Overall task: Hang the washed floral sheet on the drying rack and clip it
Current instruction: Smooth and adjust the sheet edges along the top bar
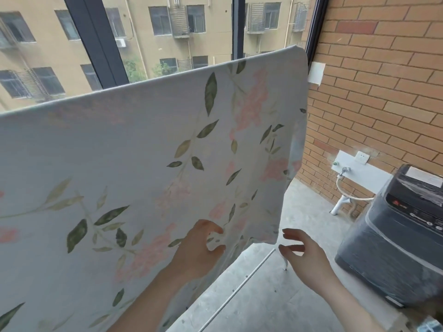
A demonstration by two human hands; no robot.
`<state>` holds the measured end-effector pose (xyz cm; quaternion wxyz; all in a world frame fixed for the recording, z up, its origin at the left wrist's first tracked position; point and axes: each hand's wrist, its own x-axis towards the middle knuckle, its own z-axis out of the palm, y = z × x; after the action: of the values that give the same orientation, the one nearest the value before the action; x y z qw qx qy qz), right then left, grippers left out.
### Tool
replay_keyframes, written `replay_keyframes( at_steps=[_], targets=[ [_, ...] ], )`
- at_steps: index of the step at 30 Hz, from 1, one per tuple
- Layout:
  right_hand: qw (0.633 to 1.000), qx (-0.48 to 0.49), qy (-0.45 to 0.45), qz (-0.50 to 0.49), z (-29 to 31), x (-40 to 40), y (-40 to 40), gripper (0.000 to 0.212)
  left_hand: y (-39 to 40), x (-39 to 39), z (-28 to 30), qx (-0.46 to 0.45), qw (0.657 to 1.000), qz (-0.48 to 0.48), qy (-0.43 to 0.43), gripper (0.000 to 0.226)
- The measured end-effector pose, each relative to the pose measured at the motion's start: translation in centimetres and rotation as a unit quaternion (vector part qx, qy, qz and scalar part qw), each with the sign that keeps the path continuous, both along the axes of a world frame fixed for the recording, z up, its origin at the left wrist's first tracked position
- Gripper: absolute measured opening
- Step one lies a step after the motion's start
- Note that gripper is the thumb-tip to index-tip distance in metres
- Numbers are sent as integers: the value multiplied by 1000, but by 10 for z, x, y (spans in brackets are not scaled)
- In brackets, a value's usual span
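a home balcony used for laundry: a brick wall [374,75] with a tap [344,170] and socket [362,156], a washing machine [398,238] on the bare concrete floor [259,300], and big windows [167,37] facing an apartment block [153,22].

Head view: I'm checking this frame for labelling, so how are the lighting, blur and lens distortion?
Head view: soft, even daylight through the window, no hard shadows or glare; the floral sheet looks slightly soft, its print washed out; wide-angle bending tilts the window frame and brick wall; the left hand and right hand show mild motion blur.
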<state>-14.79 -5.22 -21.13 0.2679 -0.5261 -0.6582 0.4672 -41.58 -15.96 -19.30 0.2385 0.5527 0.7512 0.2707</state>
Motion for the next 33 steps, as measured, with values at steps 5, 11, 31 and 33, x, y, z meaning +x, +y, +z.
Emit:
replay_keyframes(
  at_steps=[5, 11, 31, 33],
  targets=[
    [999, -2, 14, 34, 9, 33, 76, 32, 72, 38, 10, 22, 999, 32, 12, 25],
    [997, 4, 35, 76, 28, 85, 172, 28, 147, 101, 27, 62, 995, 83, 10, 25],
    [979, 89, 70, 172, 89, 48, 438, 33, 341, 121, 161, 202, 953, 148, 172, 38],
    [976, 110, 81, 167, 100, 37, 467, 36, 365, 120, 179, 224, 940, 150, 209, 42]
  ],
)
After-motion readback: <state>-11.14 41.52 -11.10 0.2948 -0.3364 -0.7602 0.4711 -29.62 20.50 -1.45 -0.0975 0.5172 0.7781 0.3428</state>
